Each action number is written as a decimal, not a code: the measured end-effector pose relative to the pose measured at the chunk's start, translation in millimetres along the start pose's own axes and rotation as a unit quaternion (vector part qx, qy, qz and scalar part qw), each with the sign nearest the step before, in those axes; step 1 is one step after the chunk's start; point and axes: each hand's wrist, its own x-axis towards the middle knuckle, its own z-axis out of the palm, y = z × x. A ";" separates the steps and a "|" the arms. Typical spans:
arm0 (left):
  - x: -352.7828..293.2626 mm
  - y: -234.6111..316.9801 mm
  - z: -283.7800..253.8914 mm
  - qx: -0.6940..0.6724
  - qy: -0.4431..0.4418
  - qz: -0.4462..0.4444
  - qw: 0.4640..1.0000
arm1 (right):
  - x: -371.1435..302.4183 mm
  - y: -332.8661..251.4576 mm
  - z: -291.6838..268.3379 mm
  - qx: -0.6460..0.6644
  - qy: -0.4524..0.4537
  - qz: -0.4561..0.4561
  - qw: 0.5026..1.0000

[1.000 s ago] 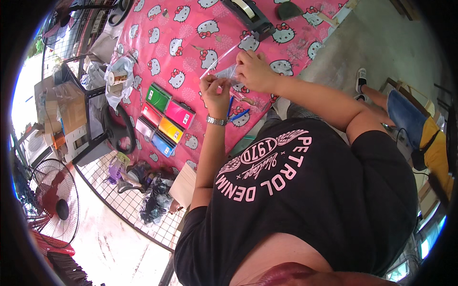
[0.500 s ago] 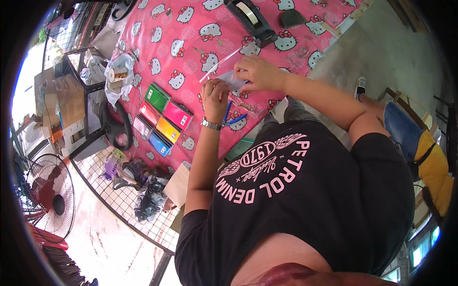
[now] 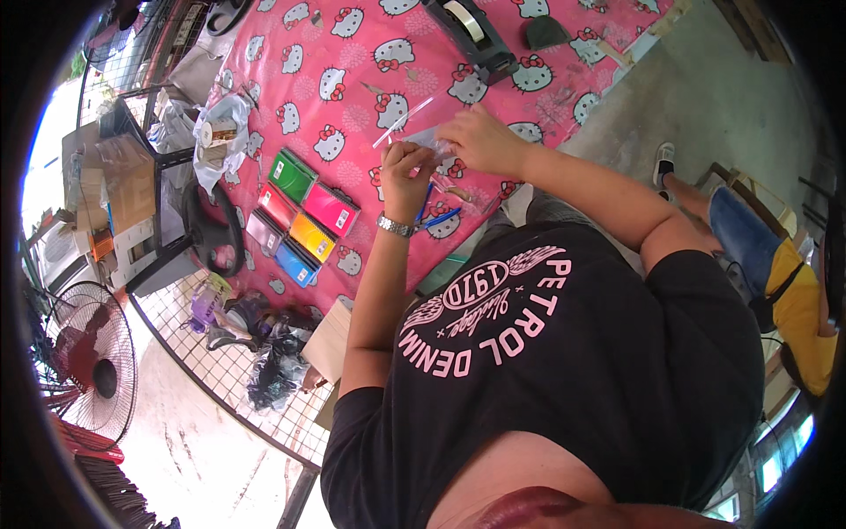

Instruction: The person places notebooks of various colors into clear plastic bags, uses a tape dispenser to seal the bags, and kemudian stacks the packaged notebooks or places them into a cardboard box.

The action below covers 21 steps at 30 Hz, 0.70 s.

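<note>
Over the pink patterned tablecloth (image 3: 352, 57), my two hands meet at a clear plastic bag (image 3: 425, 138). My left hand (image 3: 407, 179), with a metal watch on its wrist, has its fingers curled and pinched at the bag's near left side. Across from it, my right hand (image 3: 480, 141) is closed on the bag's right side, its fingertips partly hidden. A blue-handled tool, apparently scissors (image 3: 441, 218), lies just right of my left wrist. To the left lie several small spiral notebooks in a group, among them a green one (image 3: 292, 176) and a yellow one (image 3: 312, 238).
A black tape dispenser (image 3: 480, 48) stands at the far side, beside a dark rounded object (image 3: 545, 33). White plastic bags (image 3: 220, 145) sit left of the table. A fan (image 3: 92, 366) stands lower left. Another person in yellow (image 3: 802, 309) is at the right.
Both hands stay at the plastic bag and have shifted slightly. My left hand's fingers have come closer to my right hand. The notebooks lie as before.
</note>
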 end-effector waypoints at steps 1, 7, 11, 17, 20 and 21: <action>0.9 -1.2 0.4 0.006 -0.002 0.000 1.000 | 2.6 -2.3 0.5 -0.026 -0.026 0.020 0.999; 16.5 -1.2 -1.0 0.059 -0.038 -0.052 0.996 | 24.6 -27.0 -9.5 -0.107 -0.103 0.141 0.979; 26.0 9.6 -1.7 0.162 -0.038 -0.061 0.984 | 30.4 -6.6 -17.3 0.023 -0.073 0.189 0.979; 41.1 8.7 -11.0 0.189 -0.138 -0.064 0.970 | 19.4 111.4 -48.5 0.042 0.178 0.374 0.909; 40.5 12.2 -14.6 0.161 -0.115 -0.080 0.977 | 10.8 132.8 -40.1 0.155 0.121 0.402 0.894; 37.0 14.2 -11.1 0.148 -0.086 -0.081 0.982 | 9.2 135.4 -37.0 0.198 0.142 0.398 0.884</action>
